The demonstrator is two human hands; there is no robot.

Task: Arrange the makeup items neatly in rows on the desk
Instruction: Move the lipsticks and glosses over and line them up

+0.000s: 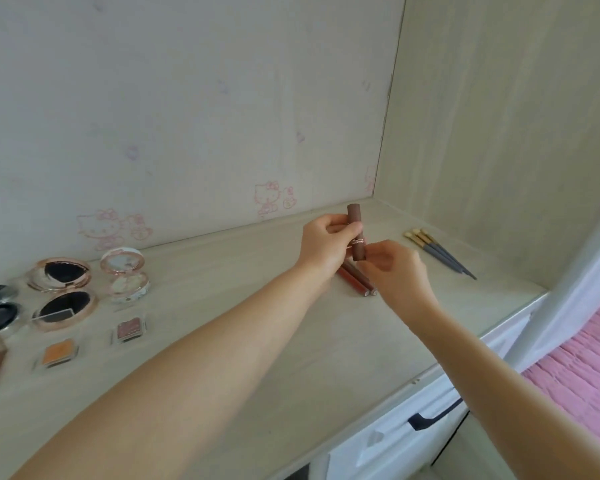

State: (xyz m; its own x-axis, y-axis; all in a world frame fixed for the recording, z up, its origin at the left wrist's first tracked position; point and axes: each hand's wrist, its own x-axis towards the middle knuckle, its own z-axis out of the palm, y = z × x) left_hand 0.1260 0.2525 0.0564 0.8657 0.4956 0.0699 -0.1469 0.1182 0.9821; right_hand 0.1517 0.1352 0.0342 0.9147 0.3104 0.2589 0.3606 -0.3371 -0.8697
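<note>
Brown lipstick tube (356,233): matte cylinder with a rose-gold band, its lettering too small to read, held upright above the worktop (264,306). Left hand (326,244) grips its middle; right hand (394,268) pinches its base. Two reddish tubes (357,282) lie side by side beneath. Grey-handled brushes (437,252) lie right. Open round compacts (61,289) and square pans (129,329) lie left.
</note>
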